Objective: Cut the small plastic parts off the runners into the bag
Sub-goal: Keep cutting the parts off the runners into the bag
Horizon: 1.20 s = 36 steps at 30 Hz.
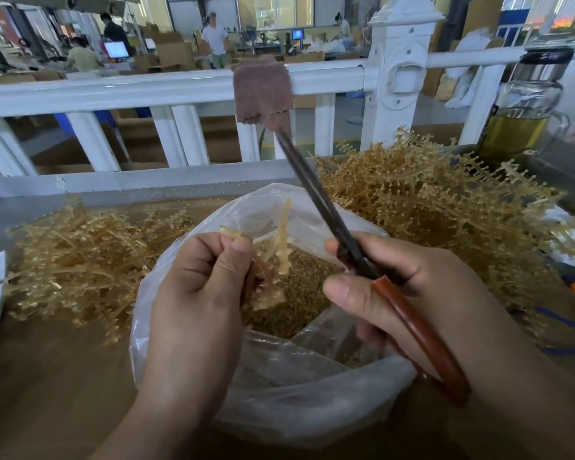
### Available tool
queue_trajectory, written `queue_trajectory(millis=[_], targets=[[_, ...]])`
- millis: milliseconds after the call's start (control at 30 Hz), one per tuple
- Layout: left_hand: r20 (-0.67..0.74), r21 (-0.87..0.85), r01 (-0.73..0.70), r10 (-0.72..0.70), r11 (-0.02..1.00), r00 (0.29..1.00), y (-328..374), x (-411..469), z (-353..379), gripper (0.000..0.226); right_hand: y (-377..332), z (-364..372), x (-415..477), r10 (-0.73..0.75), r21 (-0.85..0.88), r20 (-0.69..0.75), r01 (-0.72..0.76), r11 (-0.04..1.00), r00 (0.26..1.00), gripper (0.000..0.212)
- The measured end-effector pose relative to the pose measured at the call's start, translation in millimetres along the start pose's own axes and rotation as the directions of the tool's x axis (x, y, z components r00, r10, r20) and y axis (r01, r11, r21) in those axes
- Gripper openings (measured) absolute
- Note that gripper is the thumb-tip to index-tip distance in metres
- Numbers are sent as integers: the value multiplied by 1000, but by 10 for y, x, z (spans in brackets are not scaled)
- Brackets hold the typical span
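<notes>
The left hand [196,293] is pinching a bundle of thin amber runners [284,234] between thumb and curled fingers, holding it right over the mouth of the bag [273,403]. The right hand [412,293] is gripping the red handles of the scissors [326,210], fingers wrapped round them. The dark blades are pointing up and away across the bag's far rim; they are blurred and look drawn together, though that is hard to tell for sure.

Inside the bag, a deep layer of small cut parts [306,293] is already lying, so a good share of the work appears done. To the left of the bag, a heap of mostly bare, straw-like runners [73,260] is sitting on the wooden table [47,376], probably the stripped ones. To the right of the bag and behind it, a larger tangle of runners still carrying parts [429,207] is waiting, so plenty seems left to cut.

Beyond the bag, a brown cloth [263,91] is hanging over a white railing [146,91], and far to the right a glass bottle [518,111] is standing.
</notes>
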<state>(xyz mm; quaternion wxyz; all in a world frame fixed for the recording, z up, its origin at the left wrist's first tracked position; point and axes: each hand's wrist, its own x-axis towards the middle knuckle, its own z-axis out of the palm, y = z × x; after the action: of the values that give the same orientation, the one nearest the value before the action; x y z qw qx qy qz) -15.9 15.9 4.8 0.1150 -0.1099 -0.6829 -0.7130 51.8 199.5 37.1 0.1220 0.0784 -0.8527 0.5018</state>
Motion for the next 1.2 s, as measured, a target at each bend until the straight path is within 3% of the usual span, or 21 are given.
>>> queue_trajectory(millis=[133,367,467,567,667,767,833,900,933,1000,1100,1200], targets=[[51,46,-81,79,996,996,41,-93,62,24,-12,173,-44,5,111,-2,-5,994,1000,40],[121,-48,-32,37,998,992,77,-142,107,19,-41,199,-32,55,344,-21,-45,938,998,35],[78,65,-133,128,989,989,37,-141,97,11,-25,250,-28,52,341,8,-52,939,999,35],[86,66,-171,165,983,983,54,-151,104,12,16,268,-36,66,370,-18,-55,928,998,35],[95,-106,-66,77,992,993,56,-131,95,27,45,235,-13,78,505,-60,-37,862,995,30],[142,-314,178,-139,933,980,37,-51,88,41,48,213,28,46,640,-121,43,767,992,24],[291,-400,394,-293,827,911,42,-15,79,50,46,191,44,28,664,-153,82,743,988,23],[461,-353,535,-354,768,813,52,-27,73,69,63,162,43,46,639,-182,82,765,982,23],[508,-322,554,-354,768,785,53,-46,73,71,70,156,39,51,619,-189,79,782,981,23],[514,-298,515,-319,804,796,57,-85,97,68,75,157,31,58,594,-180,62,802,982,26],[443,-326,431,-267,842,856,62,-106,125,39,93,170,27,86,527,-168,16,849,982,30],[428,-350,421,-257,837,867,88,-110,136,12,94,171,23,72,521,-158,21,853,985,28]])
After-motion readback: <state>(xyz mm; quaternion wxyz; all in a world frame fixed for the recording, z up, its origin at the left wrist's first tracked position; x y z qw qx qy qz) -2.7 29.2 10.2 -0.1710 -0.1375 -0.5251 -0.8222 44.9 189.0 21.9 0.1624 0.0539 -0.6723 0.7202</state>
